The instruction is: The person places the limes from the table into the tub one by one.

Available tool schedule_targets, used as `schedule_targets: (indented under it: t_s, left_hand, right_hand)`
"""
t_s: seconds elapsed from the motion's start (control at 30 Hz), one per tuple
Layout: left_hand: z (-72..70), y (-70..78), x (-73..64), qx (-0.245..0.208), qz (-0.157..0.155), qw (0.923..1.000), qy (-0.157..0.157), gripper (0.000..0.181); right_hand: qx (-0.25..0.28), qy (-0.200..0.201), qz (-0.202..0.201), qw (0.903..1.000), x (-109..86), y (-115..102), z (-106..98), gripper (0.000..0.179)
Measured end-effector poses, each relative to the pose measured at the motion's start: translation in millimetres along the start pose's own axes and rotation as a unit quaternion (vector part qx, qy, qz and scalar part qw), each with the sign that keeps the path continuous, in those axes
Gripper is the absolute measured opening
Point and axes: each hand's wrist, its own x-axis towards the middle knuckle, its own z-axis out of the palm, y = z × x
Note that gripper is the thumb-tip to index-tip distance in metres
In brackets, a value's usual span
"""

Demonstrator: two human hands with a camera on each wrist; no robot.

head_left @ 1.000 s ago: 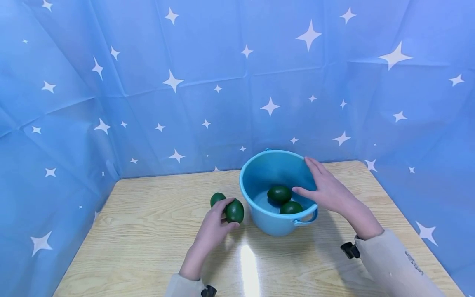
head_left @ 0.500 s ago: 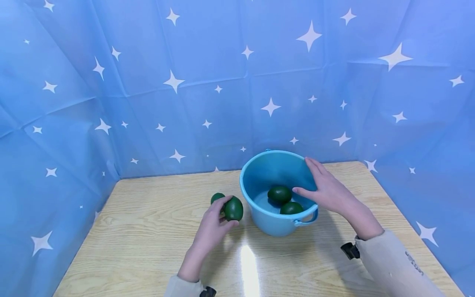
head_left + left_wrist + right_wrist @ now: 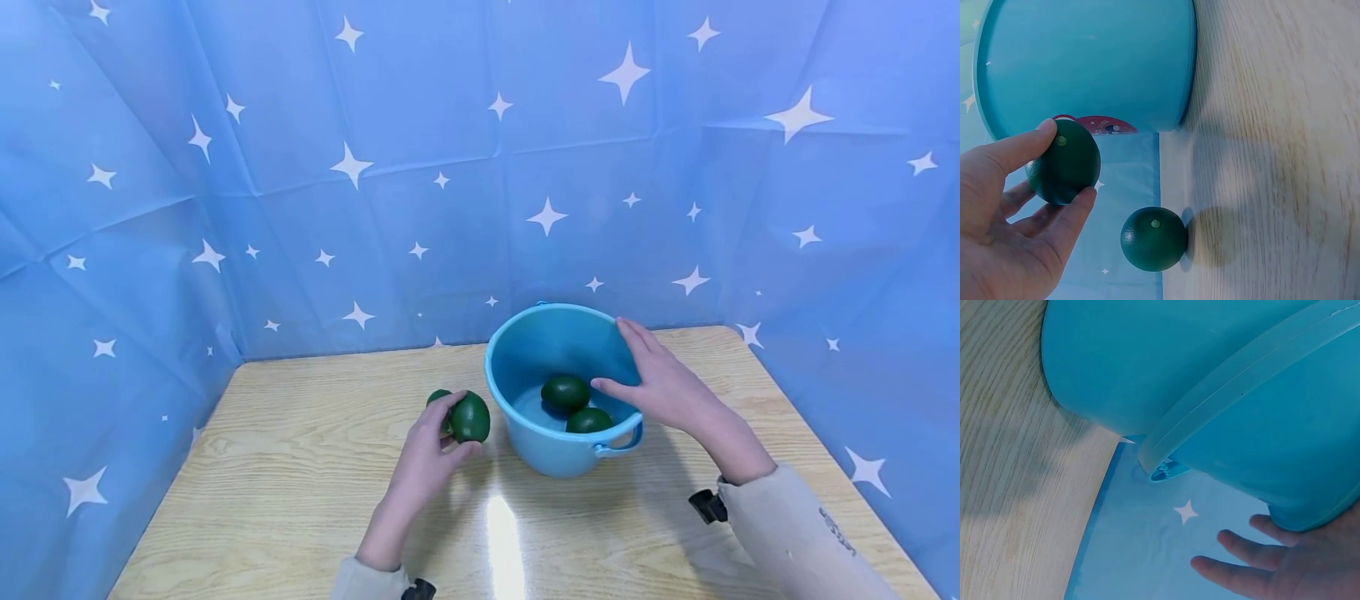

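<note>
My left hand (image 3: pixel 429 454) holds a dark green avocado (image 3: pixel 470 417) between thumb and fingers. In the left wrist view this avocado (image 3: pixel 1067 164) is off the table, close to the bucket's side. A second avocado (image 3: pixel 1154 239) sits on the table, mostly hidden behind the hand in the head view. Two more avocados, one farther back (image 3: pixel 566 393) and one nearer (image 3: pixel 589 420), lie inside a light blue bucket (image 3: pixel 551 454). Across the bucket's right rim rests my right hand (image 3: pixel 667 385), its thumb over the inside. Its fingers (image 3: pixel 1241 575) stretch straight and spread outside the wall.
The wooden table (image 3: pixel 300 467) carries everything. A blue curtain (image 3: pixel 420 208) with white stars hangs behind it and along both sides. A side handle (image 3: pixel 621 442) sticks out at the bucket's near right rim.
My left hand has moved slightly up and left in the head view with the avocado, covering more of the one behind it. My right hand and the bucket stay in place.
</note>
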Motion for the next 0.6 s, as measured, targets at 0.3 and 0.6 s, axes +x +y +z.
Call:
schedule_targets:
  t_s: [0.3,0.6]
  left_hand:
    - [-1.7,2.1,-0.5,0.005,0.005,0.9999,0.012,0.071]
    - [-5.0,7.6,-1.1,-0.003,0.015,0.9997,0.02,0.072]
  right_hand:
    - [-0.001,-0.003,0.0,1.0,0.0,0.0,0.2,0.105]
    - [0.0,-0.002,-0.002,1.0,-0.1,0.2,-0.5,0.105]
